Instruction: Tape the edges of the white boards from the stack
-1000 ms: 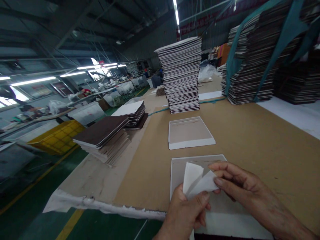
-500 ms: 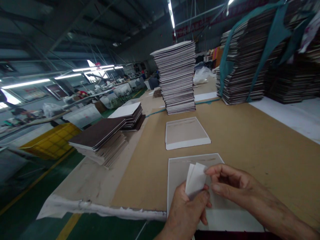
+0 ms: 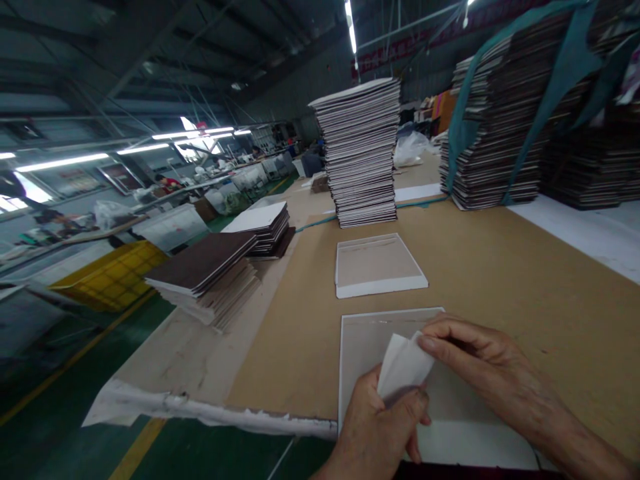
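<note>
Paper slip (image 3: 404, 365), earlier fanned, now pinched flat between both hands.

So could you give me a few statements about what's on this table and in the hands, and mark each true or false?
1. Both hands, left hand and right hand, pinch a white paper piece. True.
2. The tall stack of boards stands beyond the shallow tray. True.
3. The shallow tray holds a bottle. False: nothing lies in it.
4. The yellow crate sits on the table. False: it is below, left of the table.
</note>
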Demonstrator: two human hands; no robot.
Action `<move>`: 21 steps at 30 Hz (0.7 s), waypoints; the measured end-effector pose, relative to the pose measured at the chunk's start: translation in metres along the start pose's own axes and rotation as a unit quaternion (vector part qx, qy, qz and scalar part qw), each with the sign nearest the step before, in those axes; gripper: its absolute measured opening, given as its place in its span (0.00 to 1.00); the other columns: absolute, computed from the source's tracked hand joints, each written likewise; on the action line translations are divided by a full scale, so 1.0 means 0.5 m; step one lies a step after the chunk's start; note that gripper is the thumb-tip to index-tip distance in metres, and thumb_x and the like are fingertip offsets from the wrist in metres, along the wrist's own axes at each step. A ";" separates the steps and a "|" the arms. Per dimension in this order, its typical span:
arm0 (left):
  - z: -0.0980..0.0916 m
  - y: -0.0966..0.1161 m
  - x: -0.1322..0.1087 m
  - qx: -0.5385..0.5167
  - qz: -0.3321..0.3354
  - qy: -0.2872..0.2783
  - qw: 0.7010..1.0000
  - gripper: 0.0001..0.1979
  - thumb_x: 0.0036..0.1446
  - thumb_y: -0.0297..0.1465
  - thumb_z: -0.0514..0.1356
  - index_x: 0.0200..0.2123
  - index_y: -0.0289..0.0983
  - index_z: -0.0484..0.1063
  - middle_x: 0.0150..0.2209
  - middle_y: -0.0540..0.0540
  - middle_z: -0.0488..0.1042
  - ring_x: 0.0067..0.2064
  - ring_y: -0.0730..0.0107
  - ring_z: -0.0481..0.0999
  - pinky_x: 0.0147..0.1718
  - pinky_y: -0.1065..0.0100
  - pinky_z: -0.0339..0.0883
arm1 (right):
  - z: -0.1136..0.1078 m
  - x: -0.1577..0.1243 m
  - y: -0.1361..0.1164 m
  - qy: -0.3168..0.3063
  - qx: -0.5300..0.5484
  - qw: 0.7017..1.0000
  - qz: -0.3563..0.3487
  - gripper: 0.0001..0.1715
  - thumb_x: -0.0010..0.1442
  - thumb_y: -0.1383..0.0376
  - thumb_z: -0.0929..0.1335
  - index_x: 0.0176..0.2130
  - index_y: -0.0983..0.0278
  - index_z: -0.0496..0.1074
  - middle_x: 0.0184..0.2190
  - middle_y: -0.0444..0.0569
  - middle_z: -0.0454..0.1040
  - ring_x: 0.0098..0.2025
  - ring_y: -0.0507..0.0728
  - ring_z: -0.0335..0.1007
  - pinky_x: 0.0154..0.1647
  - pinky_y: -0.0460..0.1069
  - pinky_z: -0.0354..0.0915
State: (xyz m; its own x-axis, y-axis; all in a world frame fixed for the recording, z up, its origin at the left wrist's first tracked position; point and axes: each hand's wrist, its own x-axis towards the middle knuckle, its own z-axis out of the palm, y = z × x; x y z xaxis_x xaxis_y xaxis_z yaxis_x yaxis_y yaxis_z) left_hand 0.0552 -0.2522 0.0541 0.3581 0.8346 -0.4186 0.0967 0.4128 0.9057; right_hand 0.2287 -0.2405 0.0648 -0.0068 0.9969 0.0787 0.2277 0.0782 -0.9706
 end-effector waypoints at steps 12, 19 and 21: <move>-0.056 -0.005 -0.001 -0.067 -0.014 0.077 0.995 0.23 0.49 0.45 0.65 0.40 0.32 0.68 0.15 0.53 0.67 0.15 0.81 0.57 0.15 0.77 0.46 | -0.052 -0.016 0.027 0.036 0.133 0.963 0.233 0.30 0.45 0.43 0.75 0.43 0.57 0.78 0.39 0.49 0.80 0.34 0.59 0.73 0.28 0.47 0.68; -0.096 0.001 0.001 -0.146 0.002 0.118 0.982 0.20 0.46 0.41 0.69 0.35 0.34 0.67 0.16 0.54 0.66 0.16 0.83 0.57 0.15 0.79 0.45 | -0.077 -0.015 0.048 0.068 0.109 0.968 0.218 0.23 0.46 0.42 0.74 0.32 0.57 0.78 0.31 0.44 0.76 0.33 0.54 0.69 0.32 0.43 0.66; -0.106 -0.005 0.005 -0.166 -0.008 0.149 0.975 0.22 0.43 0.40 0.72 0.34 0.34 0.67 0.18 0.55 0.67 0.18 0.83 0.60 0.14 0.80 0.46 | -0.083 -0.017 0.065 0.059 0.089 0.969 0.222 0.23 0.47 0.42 0.74 0.31 0.57 0.78 0.31 0.44 0.75 0.34 0.56 0.69 0.32 0.44 0.66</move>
State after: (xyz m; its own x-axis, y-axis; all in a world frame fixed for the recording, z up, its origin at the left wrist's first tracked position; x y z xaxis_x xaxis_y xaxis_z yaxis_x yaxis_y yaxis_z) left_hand 0.0066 -0.2316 0.0474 0.0686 0.8752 -0.4789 -0.2234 0.4813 0.8476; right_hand 0.2764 -0.2470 0.0420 0.1667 0.9251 -0.3411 0.0101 -0.3475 -0.9376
